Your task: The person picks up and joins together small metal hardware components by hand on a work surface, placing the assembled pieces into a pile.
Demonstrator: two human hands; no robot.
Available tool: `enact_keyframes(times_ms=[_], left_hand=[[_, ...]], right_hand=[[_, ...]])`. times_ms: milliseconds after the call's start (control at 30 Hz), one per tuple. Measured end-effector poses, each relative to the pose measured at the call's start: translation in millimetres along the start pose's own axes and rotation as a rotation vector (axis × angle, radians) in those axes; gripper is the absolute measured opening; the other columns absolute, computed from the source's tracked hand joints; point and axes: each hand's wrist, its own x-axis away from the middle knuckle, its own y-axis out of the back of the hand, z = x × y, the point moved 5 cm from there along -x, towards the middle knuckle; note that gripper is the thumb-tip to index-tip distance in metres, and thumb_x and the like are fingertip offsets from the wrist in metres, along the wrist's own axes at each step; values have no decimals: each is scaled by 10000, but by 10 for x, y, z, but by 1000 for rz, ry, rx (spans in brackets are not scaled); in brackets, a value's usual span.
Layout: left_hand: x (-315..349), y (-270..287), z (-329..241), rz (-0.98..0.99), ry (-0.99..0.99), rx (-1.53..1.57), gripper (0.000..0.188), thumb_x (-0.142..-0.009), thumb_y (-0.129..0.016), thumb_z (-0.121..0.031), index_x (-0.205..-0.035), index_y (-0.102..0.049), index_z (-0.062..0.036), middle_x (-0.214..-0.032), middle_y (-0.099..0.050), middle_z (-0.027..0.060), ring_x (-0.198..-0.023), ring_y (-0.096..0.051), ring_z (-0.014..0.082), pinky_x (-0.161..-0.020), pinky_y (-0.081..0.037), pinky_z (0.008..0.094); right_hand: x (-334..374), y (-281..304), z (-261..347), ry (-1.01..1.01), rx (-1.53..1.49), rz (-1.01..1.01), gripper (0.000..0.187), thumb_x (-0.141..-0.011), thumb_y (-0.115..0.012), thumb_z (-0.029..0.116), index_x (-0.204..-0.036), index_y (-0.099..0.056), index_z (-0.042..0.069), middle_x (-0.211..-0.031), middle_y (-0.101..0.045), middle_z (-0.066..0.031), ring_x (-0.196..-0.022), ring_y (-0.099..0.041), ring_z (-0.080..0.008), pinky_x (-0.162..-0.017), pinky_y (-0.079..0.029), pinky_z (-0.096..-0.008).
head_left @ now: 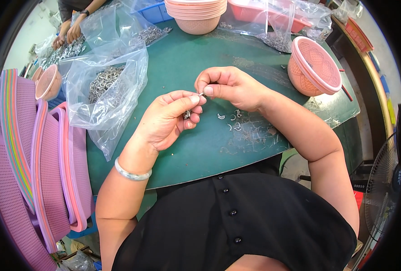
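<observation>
Over the green table (191,153), my two hands meet at the fingertips. My left hand (166,117) pinches a tiny metal piece (202,94) between thumb and forefinger, while several more silvery pieces (187,114) sit against its curled fingers. From the other side, my right hand (236,88) grips the same tiny piece with thumb and forefinger; the fingers mostly hide its shape. Several loose curved metal pieces (237,127) lie on the table below my right hand. Left of my left hand, an open clear plastic bag (128,97) holds a heap of curved metal pieces (104,83).
Stacked pink baskets (196,22) stand at the back, with another pink basket pair (313,67) tilted at the right. Purple baskets (51,171) crowd the left edge. A fan (381,185) stands at the right. Another person's hands (67,36) handle metal pieces at the far left.
</observation>
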Motion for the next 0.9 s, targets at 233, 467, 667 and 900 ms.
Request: enact_keyframes(times_ms=[233,467,667,900], left_hand=[[11,-16,-1,-1,-12,1,118,-811,-592,-109,-862,-611,-4,-707,-577,20,-584,-522,72,-506,-419,182],[15,-27,1,-47,-36,-17,104,-806,-593,-101,-848,-615,-8,-691,-576,17,-565,-513,65,-494,-409,173],[23,-59,11,-36,-18,-40,105,-804,-593,-108,-833,-614,-9,-676,-571,16,-553,-503,60,-486,-402,171],[25,-65,20,-35,-16,-50,113,-799,-594,-120,-812,-603,-7,-657,-557,17,-533,-489,64,-471,-389,174]], right_hand=[[14,-4,110,79,111,-42,63,-846,-515,63,-844,-548,9,-830,-541,-7,-789,-489,-82,-742,-403,-229],[37,8,157,128,243,-71,64,-831,-528,40,-841,-573,-5,-840,-556,-28,-788,-510,-97,-727,-415,-236],[44,-6,137,118,222,-44,78,-842,-515,54,-851,-564,-5,-837,-552,-19,-789,-500,-89,-733,-411,-235],[47,-22,88,44,90,-19,111,-850,-522,113,-874,-562,12,-795,-563,9,-769,-490,-69,-722,-412,-230]])
